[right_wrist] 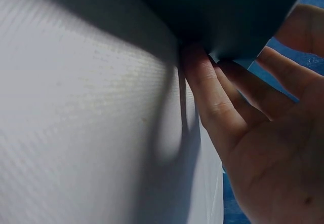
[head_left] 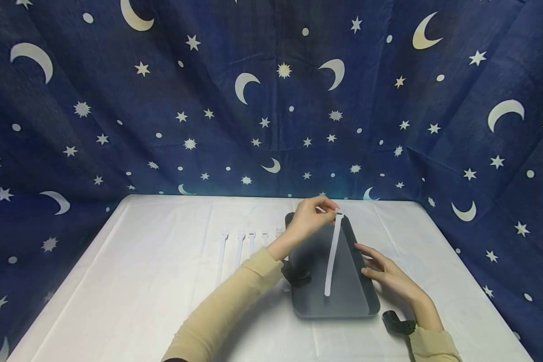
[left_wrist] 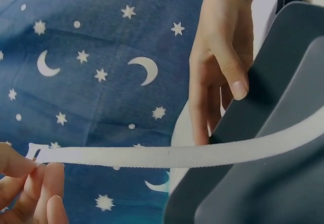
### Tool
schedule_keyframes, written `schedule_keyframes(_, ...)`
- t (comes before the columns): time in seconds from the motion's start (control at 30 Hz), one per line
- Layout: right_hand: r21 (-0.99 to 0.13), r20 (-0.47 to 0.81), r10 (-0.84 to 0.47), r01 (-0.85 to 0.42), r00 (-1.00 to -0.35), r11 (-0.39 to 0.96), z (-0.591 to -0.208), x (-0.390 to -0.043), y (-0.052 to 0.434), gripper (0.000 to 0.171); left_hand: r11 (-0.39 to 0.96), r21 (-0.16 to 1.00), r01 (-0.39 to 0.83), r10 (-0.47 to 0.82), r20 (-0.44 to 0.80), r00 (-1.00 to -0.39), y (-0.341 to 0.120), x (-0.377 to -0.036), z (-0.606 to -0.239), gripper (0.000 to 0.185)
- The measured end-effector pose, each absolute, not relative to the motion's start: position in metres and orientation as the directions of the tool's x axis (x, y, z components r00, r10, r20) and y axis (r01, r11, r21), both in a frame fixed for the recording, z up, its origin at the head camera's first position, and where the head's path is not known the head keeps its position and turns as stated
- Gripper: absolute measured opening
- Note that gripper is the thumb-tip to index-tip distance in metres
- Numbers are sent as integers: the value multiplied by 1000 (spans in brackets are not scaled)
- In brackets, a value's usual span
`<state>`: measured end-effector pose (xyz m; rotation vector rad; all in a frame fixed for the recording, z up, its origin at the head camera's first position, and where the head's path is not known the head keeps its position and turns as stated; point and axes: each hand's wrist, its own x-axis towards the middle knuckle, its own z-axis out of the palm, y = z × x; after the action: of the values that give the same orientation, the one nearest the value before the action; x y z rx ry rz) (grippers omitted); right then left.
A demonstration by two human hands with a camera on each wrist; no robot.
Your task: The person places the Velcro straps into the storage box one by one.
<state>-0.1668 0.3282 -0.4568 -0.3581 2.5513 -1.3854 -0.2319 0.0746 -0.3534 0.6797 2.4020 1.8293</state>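
Observation:
A white hook-and-loop cable tie [head_left: 332, 256] with a slotted head hangs from my left hand [head_left: 308, 217], which pinches it by the head over the far end of a dark grey tray [head_left: 339, 309]. In the left wrist view the cable tie [left_wrist: 152, 156] runs from the fingertips of the left hand [left_wrist: 35, 186] across the tray's rim. My right hand [head_left: 393, 279] touches the tray's right side with its fingers spread. Seen from the right wrist, the fingertips of the right hand [right_wrist: 263, 127] lie against the outer wall, low near the tablecloth.
Several more white cable ties lie side by side on the white-covered table [head_left: 140, 261], left of the tray, one of them a cable tie [head_left: 222, 254] at the far left. A dark blue curtain [head_left: 271, 100] with moons and stars hangs behind. Black wrist cameras sit on both wrists.

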Motion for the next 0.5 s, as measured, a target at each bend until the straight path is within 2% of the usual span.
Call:
schedule_keyframes(0.37,-839,-59,-320,-127,-946,529,-458,-167,329,62,50,989,141,297,120,-947,91,-243,-378,12)
schedule_keyframes(0.5,-841,-64,-316,-119,-947,527,-458,-168,329,62,44,994,102,275,86,-958,96,-244,-383,11)
